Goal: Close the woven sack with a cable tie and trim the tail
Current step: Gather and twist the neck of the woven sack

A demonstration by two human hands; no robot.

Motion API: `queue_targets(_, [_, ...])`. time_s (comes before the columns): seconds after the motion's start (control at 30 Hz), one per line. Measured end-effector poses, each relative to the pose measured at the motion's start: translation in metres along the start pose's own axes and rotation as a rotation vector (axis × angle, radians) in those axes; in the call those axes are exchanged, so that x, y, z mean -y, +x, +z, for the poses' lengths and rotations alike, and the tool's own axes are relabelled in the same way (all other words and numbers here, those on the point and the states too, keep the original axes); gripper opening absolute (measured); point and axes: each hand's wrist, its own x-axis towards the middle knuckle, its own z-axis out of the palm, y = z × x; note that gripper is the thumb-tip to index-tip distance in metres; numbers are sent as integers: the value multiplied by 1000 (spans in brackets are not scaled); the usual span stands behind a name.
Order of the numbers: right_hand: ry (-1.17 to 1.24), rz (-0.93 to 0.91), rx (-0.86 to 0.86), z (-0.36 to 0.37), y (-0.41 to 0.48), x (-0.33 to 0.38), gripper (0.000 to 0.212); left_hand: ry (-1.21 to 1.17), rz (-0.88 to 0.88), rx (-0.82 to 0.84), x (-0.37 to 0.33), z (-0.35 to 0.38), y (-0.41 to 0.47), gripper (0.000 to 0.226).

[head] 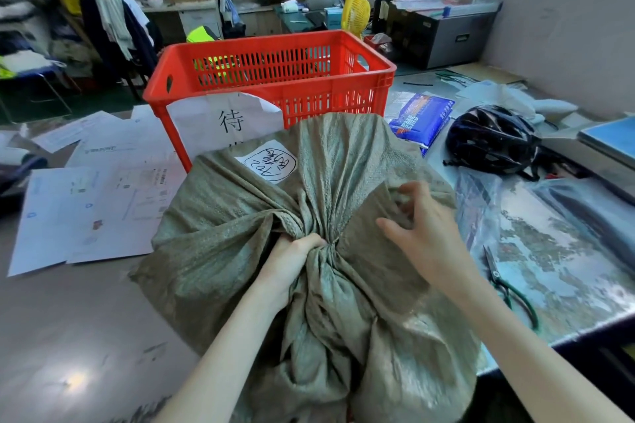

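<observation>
An olive-green woven sack (220, 233) fills the middle of the view, with a white handwritten label on its top. My left hand (292, 261) is clenched around the gathered neck of the sack, bunching the fabric into a tight twist. My right hand (415, 227) hovers just right of the neck, fingers curled and pinching a loose fold of the sack's mouth. Dark-handled cutters (508, 288) lie on the table at the right. A black cable tie (417, 84) lies far back on the table behind the crate.
A red plastic crate (275, 72) with a paper sign stands right behind the sack. A black helmet (491, 141) and blue packets (422, 117) lie to the right. Printed sheets (89, 203) are scattered on the floor at left. A seated person (113, 10) is far back.
</observation>
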Motion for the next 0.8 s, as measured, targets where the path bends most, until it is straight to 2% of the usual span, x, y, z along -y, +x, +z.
queue_targets(0.17, [192,67,200,22,-20,-2,8,141,45,-4,2,0,-3,16])
queue_targets(0.3, [265,-8,238,41,-43,4,11,249,-30,78,-3,-8,-1,31])
queue_targets(0.37, [307,-97,244,46,-48,11,13,199,-108,149,-5,-10,1,35])
queue_targets(0.47, [258,-205,261,49,-49,18,19,-12,-197,321,-11,-9,-5,41])
queue_targets(0.6, [116,-239,298,53,-49,18,8,-120,-185,399,-11,-10,-5,51])
queue_targets(0.67, [95,-234,352,54,-49,18,14,-58,-144,373,-6,-11,-4,46])
queue_targets(0.77, [115,-272,414,56,-52,19,29,18,-28,296,1,-10,-2,13])
queue_targets(0.8, [123,-291,418,56,-54,20,30,29,4,279,3,-10,-2,12])
